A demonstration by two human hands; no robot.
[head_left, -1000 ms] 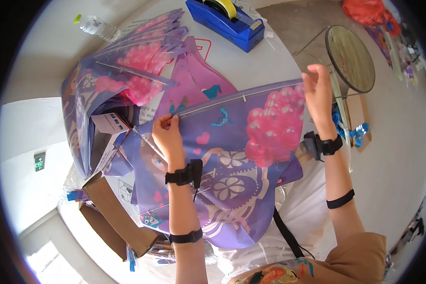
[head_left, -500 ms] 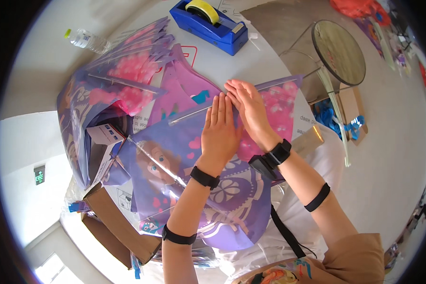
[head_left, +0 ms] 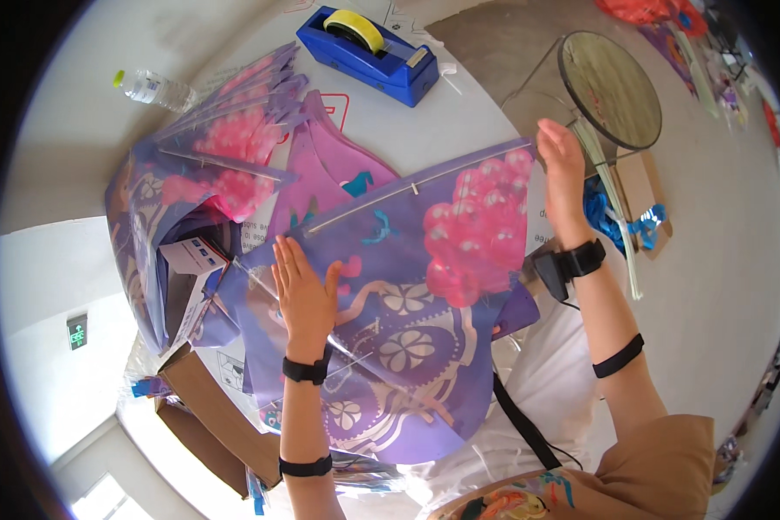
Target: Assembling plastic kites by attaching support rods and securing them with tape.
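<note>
Spreading out under nearly everything is the white table [head_left: 446,120]. On it lies a big purple sheet [head_left: 407,321] with pink balloons [head_left: 477,225] on it, right in front of the person. A pile of more purple sheets [head_left: 173,173] sits at the left. Closer to the person on that side is a brown box [head_left: 221,416], and at the far side is a blue tape holder [head_left: 368,62].

Half a second ago, both hands were close together in the middle of the sheet. Now they are far apart. The left hand [head_left: 306,295] is open and flat on the left side. The right hand [head_left: 563,178] is by the right corner, but I can't tell if its fingers pinch it. So the long top edge seems smoothed out straight. A thin white rod [head_left: 360,211] runs along it, with a tiny white tab [head_left: 415,188] near the middle.
</note>
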